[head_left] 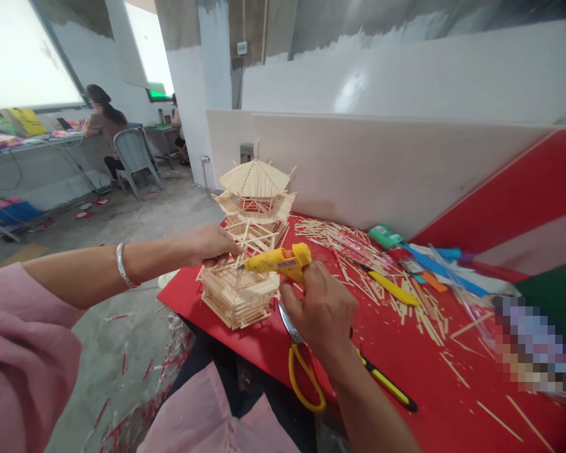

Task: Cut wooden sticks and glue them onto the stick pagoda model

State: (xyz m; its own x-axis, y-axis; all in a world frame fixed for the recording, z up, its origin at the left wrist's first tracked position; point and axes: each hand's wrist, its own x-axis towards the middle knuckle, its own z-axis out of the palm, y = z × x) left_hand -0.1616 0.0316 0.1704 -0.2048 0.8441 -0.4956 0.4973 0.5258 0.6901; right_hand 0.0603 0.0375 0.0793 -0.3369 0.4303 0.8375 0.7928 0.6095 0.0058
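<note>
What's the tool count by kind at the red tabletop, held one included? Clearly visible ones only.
Glue gun, in the right hand: 1
Scissors: 1
Yellow knife-like tools, exact type unclear: 2
Total: 4

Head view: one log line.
left hand: at stick model | right hand: holds glue gun, nozzle at model | scissors: on red table

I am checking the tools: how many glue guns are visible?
1: the yellow glue gun, in the right hand, pointing at the stick pagoda. Others may be hidden.
</note>
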